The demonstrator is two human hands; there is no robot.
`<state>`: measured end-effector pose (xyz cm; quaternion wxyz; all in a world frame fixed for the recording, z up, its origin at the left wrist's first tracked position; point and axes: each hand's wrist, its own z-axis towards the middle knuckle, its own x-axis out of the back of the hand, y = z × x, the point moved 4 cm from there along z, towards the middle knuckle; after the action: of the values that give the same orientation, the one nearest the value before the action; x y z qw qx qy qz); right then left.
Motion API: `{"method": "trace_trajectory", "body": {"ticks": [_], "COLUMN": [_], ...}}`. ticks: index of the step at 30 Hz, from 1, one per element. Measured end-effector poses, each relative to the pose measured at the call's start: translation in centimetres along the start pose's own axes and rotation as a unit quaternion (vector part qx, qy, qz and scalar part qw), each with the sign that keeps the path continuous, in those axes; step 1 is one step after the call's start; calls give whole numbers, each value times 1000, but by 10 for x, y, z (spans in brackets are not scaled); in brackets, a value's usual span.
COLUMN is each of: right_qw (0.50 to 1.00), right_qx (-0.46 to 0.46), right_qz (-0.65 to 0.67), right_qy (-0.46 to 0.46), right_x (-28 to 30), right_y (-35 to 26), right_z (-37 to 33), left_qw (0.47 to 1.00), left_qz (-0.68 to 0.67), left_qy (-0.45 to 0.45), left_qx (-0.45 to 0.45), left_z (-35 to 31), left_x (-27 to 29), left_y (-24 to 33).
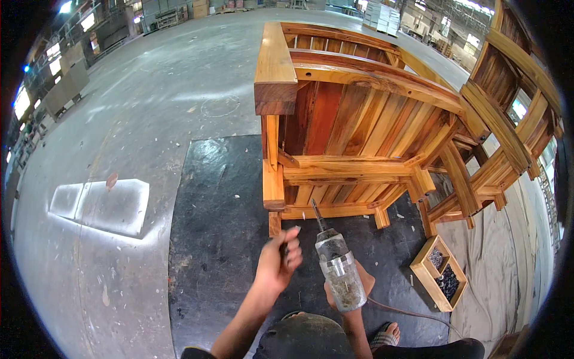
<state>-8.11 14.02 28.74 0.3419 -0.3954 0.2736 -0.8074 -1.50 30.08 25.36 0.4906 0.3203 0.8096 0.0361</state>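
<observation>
My right hand [364,280] is wrapped round a worn grey power screwdriver [339,272], whose long thin bit points up and away from me toward a wooden bench [353,161]. My left hand [280,258] is closed just left of the bit, its thumb and fingers pinched together. Anything in that pinch is too small and blurred to make out. The bench lies tipped over, slats showing, in front of both hands. Neither my left hand nor the bit visibly touches the wood.
A black mat [209,239] lies under the bench. To the right stands a two-part wooden box [420,273] of small hardware, near the tool's cord [406,310]. More slatted wooden furniture [508,131] stands at the right on a pale cloth [490,251].
</observation>
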Motion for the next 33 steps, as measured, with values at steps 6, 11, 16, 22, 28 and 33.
{"method": "trace_trajectory", "body": {"ticks": [6,11,16,22,28,33], "right_qw": [999,1000,1000,994,993,993], "right_qx": [-30,14,16,-38,-51,-50], "right_qz": [25,4,2,100,97,98], "right_qy": [5,-6,10,23,54,39], "right_x": [6,13,22,20,28,32], "right_y": [1,-9,5,25,15,24], "right_z": [0,11,6,-3,5,3], "left_qw": [983,985,975,599,153,76], "left_qz": [-81,139,199,671,939,967], "left_qy": [120,100,102,204,95,58], "left_qx": [111,37,-13,-385,-293,-236], "left_z": [3,-7,66,166,227,253], "left_x": [189,200,176,121,84,90], "left_y": [-100,-90,-65,-49,-45,-54]}}
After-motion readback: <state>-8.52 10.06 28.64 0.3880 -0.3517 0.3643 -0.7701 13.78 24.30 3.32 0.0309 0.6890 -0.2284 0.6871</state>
